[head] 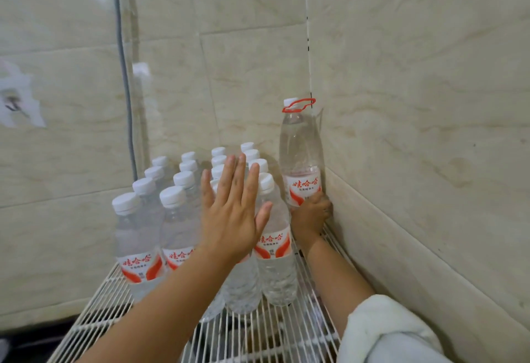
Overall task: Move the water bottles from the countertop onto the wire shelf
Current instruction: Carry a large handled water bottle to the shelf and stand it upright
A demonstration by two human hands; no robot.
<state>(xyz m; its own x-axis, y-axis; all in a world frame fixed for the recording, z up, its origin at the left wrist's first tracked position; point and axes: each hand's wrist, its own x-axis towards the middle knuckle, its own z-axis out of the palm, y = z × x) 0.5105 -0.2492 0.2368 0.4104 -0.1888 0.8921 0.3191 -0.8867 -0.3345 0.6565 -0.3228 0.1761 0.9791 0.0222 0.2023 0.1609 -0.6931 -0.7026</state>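
Note:
Several small water bottles [175, 227] with white caps and red labels stand packed in rows on the white wire shelf [109, 305]. A tall water bottle [299, 150] with a red carry loop at its neck stands upright in the back right corner against the tiled wall. My right hand [311, 213] is wrapped around its lower part, just under the label. My left hand [233, 207] is held flat with fingers spread against the front of the small bottles, holding nothing. The countertop is out of view.
Beige tiled walls [415, 104] close in the shelf at the back and right. A grey cable [124, 75] runs down the left wall. Bare wire grid lies at the shelf's front, under my arms. My right sleeve [387, 334] is pale.

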